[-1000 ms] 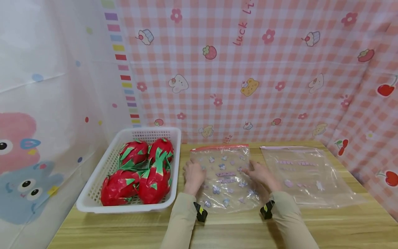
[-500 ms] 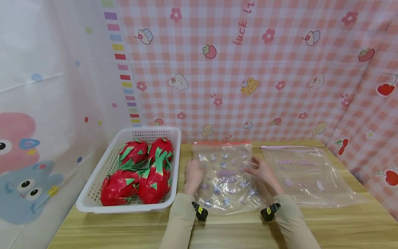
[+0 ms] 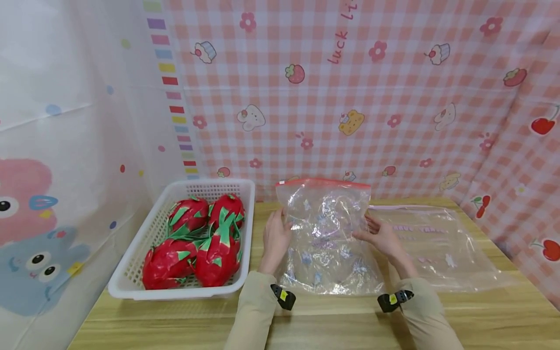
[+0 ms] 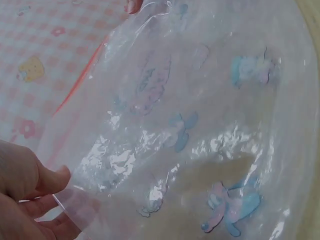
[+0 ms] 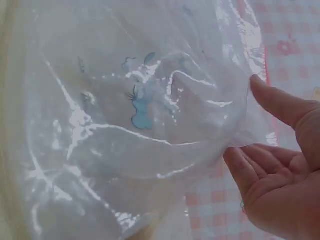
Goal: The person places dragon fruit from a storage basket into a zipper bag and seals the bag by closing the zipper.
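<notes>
Between both hands a clear zip bag point(image 3: 323, 238) with a red zip strip and small blue and purple prints is tilted up, its red edge raised at the back. My left hand point(image 3: 276, 238) holds its left side; in the left wrist view the thumb point(image 4: 57, 179) lies over the edge and the fingers sit behind. My right hand point(image 3: 385, 238) grips the right side, and the right wrist view shows the thumb point(image 5: 280, 100) in front with the fingers point(image 5: 242, 167) behind the film. The plastic looks creased and shiny. Its lower edge is low over the wooden table point(image 3: 332, 323).
A white basket point(image 3: 180, 293) with several red and green dragon fruits point(image 3: 218, 257) stands at the left. To the right lies a second clear zip bag point(image 3: 459, 243) with a pale purple strip, partly behind my right hand. A checked pink cloth point(image 3: 280, 136) hangs at the back.
The red-stripped bag has lifted from lying flat to tilted up, its zip edge rising. Both hands have come up with it, the right one shifting right. Basket and second bag stay put.
</notes>
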Tool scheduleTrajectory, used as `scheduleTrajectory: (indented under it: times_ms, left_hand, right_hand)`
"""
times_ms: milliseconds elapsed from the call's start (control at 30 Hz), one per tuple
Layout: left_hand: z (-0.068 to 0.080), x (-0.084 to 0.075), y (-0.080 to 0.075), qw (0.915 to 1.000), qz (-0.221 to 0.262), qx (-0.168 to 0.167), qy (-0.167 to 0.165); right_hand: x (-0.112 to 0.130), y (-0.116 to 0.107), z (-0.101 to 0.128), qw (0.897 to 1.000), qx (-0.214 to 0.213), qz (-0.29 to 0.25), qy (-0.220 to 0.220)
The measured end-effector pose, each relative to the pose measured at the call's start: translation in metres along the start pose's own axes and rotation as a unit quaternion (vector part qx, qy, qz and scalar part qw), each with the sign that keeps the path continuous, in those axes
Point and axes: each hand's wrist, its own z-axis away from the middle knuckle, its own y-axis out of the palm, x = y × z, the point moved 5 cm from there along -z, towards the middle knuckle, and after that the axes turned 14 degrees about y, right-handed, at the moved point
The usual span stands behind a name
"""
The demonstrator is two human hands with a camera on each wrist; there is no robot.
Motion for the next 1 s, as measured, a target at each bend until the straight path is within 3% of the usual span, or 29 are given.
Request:
scheduleTrajectory:
  times_ms: [200, 433, 733, 900, 1000]
  left_hand:
    - [-0.004, -0.014, -0.007, 0.9993, 0.030, -0.012, 0.021]
    - [-0.008, -0.030, -0.018, 0.9962, 0.050, -0.032, 0.063]
    - [-0.008, -0.034, -0.026, 0.9941, 0.052, -0.048, 0.083]
    - [-0.010, -0.034, -0.028, 0.9940, 0.051, -0.052, 0.081]
    - [-0.011, -0.037, -0.029, 0.9938, 0.039, -0.060, 0.085]
  right_hand:
    - [0.009, -0.010, 0.011, 0.997, -0.038, -0.056, -0.036]
    - [0.014, -0.018, 0.017, 0.992, -0.059, -0.110, -0.032]
    - [0.019, -0.020, 0.025, 0.984, -0.073, -0.153, -0.050]
    - [0.024, -0.018, 0.029, 0.975, -0.100, -0.183, -0.082]
    - [0.026, -0.016, 0.034, 0.964, -0.119, -0.208, -0.119]
